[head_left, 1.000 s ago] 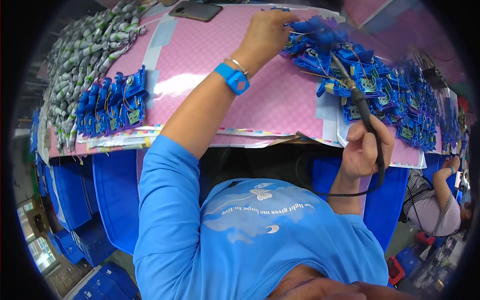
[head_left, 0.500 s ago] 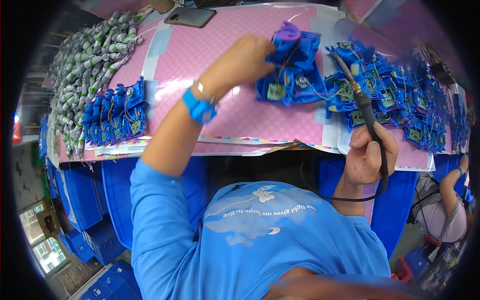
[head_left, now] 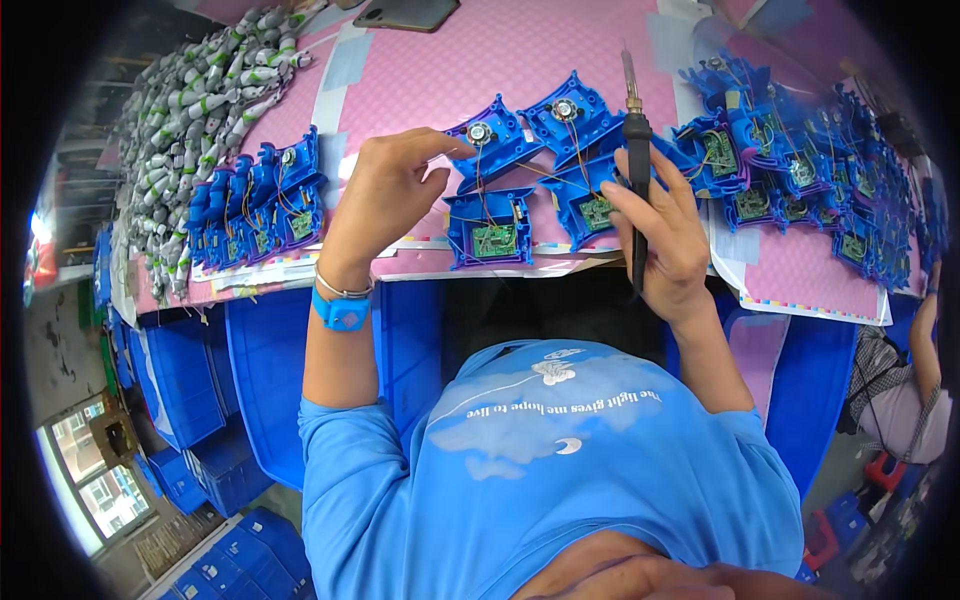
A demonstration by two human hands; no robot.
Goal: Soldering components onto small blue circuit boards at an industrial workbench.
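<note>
My right hand [head_left: 668, 232] grips a soldering iron [head_left: 638, 150] by its black handle, with the metal tip pointing up and away over the table. My left hand [head_left: 395, 190] holds nothing; its thumb and forefinger are apart, the forefinger at the left edge of a blue plastic housing half [head_left: 492, 142] with a round metal part. Thin wires run from that half to a lower half with a green circuit board [head_left: 494, 240]. Just right lies a second wired pair, its upper housing half [head_left: 570, 118] tilted and its lower circuit board [head_left: 597, 212] partly behind my right fingers.
Many blue housings with boards [head_left: 800, 175] crowd the table's right side. A row of similar housings [head_left: 262, 205] stands at left, beside a heap of grey-white parts with green bands [head_left: 205, 110]. A phone [head_left: 408, 12] lies at the far edge. Blue bins [head_left: 265, 370] stand below.
Two wired housing pairs now lie spread apart near the table's front, where they were bunched farther back. My left hand has drawn back; the soldering iron has moved left and stands more upright.
</note>
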